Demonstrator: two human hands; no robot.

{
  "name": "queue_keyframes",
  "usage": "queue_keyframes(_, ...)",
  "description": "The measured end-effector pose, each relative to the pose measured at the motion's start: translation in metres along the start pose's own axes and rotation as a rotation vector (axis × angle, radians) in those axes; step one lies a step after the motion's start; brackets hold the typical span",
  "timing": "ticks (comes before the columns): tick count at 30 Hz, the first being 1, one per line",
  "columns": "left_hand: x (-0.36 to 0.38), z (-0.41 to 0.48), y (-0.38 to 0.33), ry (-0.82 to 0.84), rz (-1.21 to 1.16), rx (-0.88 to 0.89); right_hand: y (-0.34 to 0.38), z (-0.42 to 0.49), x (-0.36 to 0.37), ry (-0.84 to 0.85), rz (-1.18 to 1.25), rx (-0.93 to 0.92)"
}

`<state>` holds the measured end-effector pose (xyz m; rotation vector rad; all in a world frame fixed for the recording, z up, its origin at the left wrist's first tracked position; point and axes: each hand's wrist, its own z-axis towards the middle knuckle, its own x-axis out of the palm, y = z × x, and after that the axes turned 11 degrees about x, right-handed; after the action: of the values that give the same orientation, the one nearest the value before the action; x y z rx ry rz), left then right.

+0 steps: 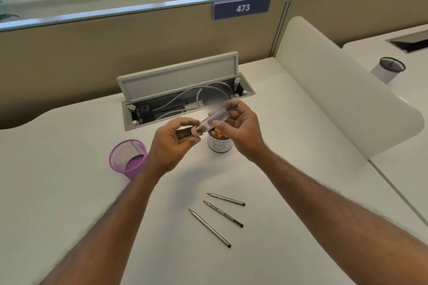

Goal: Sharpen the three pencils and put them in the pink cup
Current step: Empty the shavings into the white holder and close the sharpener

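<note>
Your three pencils (216, 216) lie side by side on the near part of the desk (69, 192), tips pointing far-left, none yet in the pink cup (128, 157), which stands empty on the left. Between your hands, above a small white tub (219, 143) holding shavings, you hold the sharpener (212, 121), a clear tube with a pinkish end piece. Your left hand (172, 143) pinches that pinkish end between thumb and fingertips; your right hand (240, 129) is curled round the clear barrel, thumb pressed on its near side.

It looks as if you are parting or joining the two halves, probably to empty shavings. Keep the joint directly over the tub so nothing falls on the desk, and twist gently rather than pull, since a sudden release could scatter the contents. Seat the halves fully before taking a pencil. The open cable tray (185, 102) lies just beyond; keep shavings away from it.
</note>
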<state>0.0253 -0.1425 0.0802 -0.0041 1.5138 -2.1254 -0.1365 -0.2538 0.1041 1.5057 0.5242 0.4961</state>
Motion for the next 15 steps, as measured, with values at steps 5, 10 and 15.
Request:
queue_keyframes(5, -0.013, -0.017, -0.006, -0.026, 0.009, 0.012, 0.001, -0.006, 0.011, 0.060, -0.019, 0.000)
queue_keyframes(10, -0.024, -0.027, -0.008, -0.051, 0.069, 0.027, 0.003, -0.011, 0.023, 0.096, -0.027, -0.024)
queue_keyframes(15, -0.027, -0.029, -0.008, -0.015, 0.050, 0.000, 0.004, -0.013, 0.027, 0.112, 0.005, -0.035)
